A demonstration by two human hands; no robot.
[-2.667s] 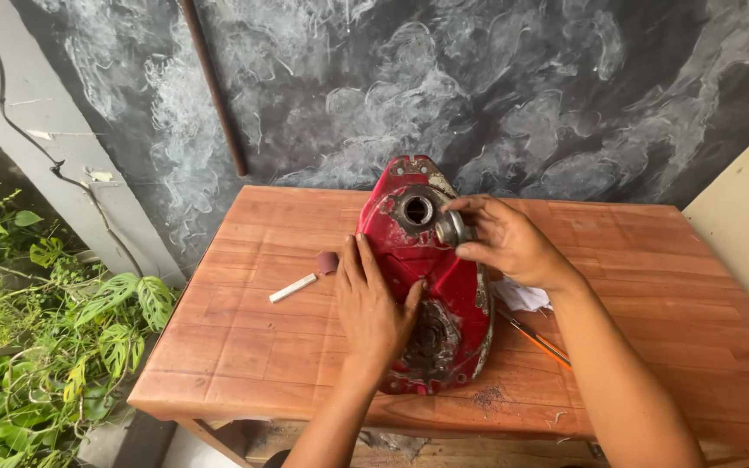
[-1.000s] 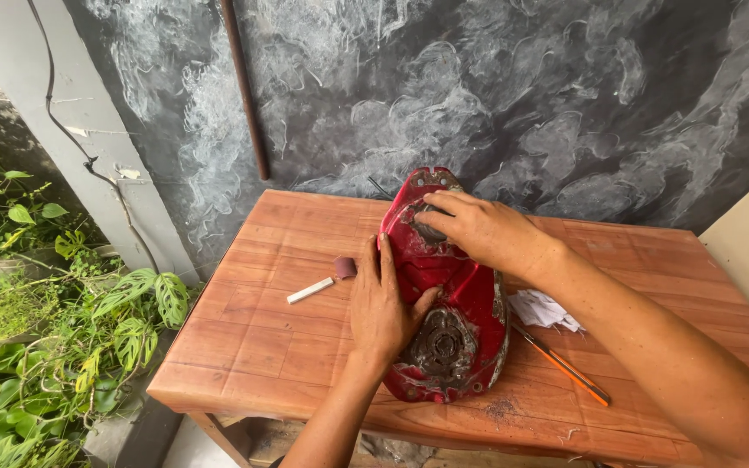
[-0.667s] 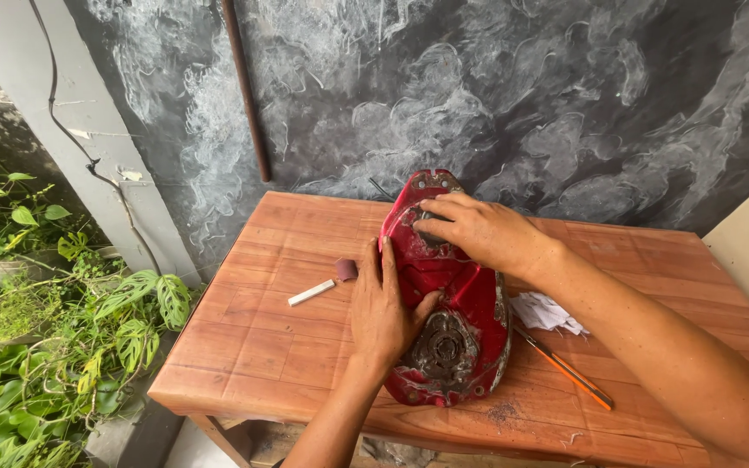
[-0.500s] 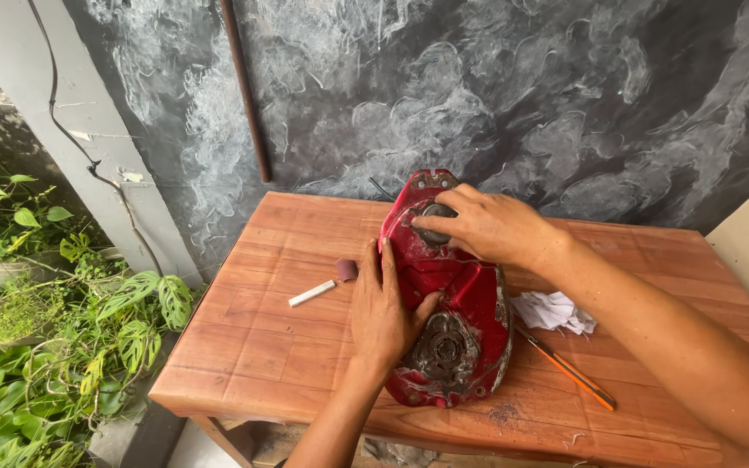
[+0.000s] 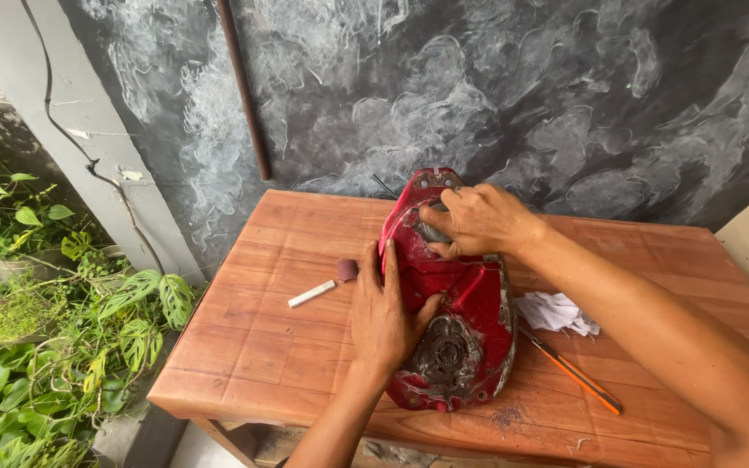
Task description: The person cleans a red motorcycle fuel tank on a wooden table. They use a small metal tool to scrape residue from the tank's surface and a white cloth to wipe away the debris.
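Two hands on a red tank, cap end being worked.

Red fuel tank (image 5: 457, 295), worn and rusty, lies lengthwise mid-bench, running from the far edge toward the near edge. Right hand (image 5: 478, 221) is curled over the grey filler cap (image 5: 431, 232) at the tank's far end, fingers closed on it; looks like a cap-turning step. Left hand (image 5: 383, 308) lies flat, fingers spread, against the tank's left flank, bracing it. Bench (image 5: 253, 347) also carries a small sanding stick (image 5: 322, 286) left of the tank, crumpled white rag (image 5: 556, 312) just right of it, orange pencil-like tool (image 5: 574, 373) toward the near right edge. Next move likely needs firm bracing while twisting.
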